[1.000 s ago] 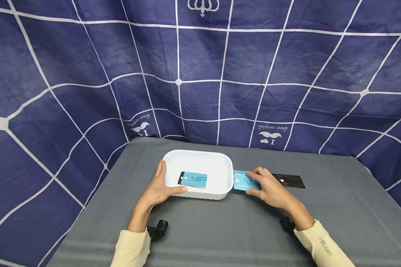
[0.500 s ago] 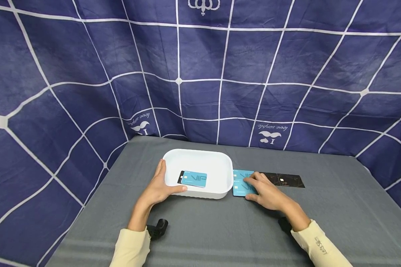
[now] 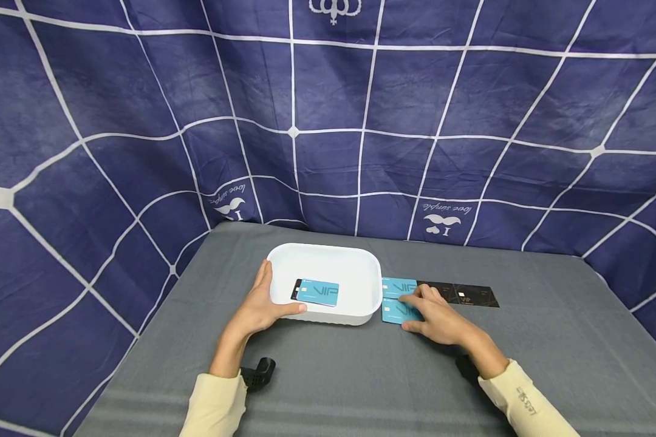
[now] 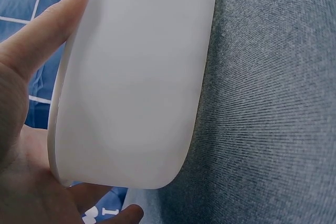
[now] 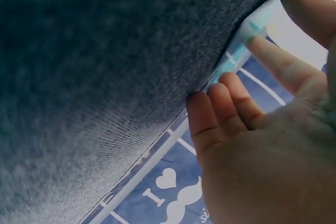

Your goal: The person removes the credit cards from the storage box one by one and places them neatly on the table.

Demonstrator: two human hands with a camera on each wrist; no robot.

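My left hand (image 3: 259, 308) grips the left end of a white plastic tub (image 3: 325, 317), thumb over the near rim and fingers along the side. Inside the tub lies a blue VIP card (image 3: 317, 293), with a black card (image 3: 294, 290) showing from under its left edge. To the right of the tub, my right hand (image 3: 443, 317) holds another blue VIP card (image 3: 396, 312) flat on the table, thumb at its near edge and index finger at its far edge. Directly behind it lies a further blue card (image 3: 396, 286). My right fingers hide part of the held card.
Two black cards lie in line with the rear blue card; the right one (image 3: 475, 296) shows whole, the left one (image 3: 441, 287) is partly covered by my hand. A grey cloth covers the table (image 3: 339, 382). A blue curtain (image 3: 328, 158) hangs behind and at the left.
My right hand has drawn the blue card toward me, off the one it overlapped, so the rear blue card now shows. The left hand and tub have stayed put.
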